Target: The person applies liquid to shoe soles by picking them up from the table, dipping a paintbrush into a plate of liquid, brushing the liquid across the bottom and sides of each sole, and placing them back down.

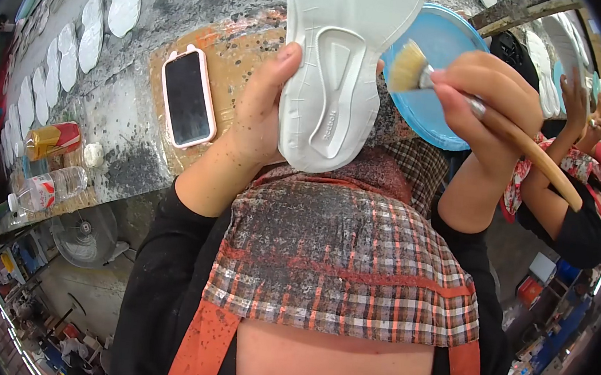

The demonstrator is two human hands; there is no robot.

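A white shoe sole (337, 81) with a moulded heel outline and raised lettering is held up in front of me. My left hand (262, 103) grips its left edge, thumb on the near face; the other fingers are hidden behind it. In my right hand (490, 94) is a brush (505, 125) with a wooden handle, a metal collar and pale bristles. The bristle end points left, close to the sole's right edge; whether it touches cannot be made out. Behind the brush lies a round blue basin (444, 38), partly covered by the sole and my hand.
Rows of white soles (91, 34) lie along the stained table (144, 69) at left. A phone in a pink case (190, 97) rests on brown board. Bottles (51, 187) and a can (53, 141) stand near the table's edge. At right, another person's hands (573, 99) work close by.
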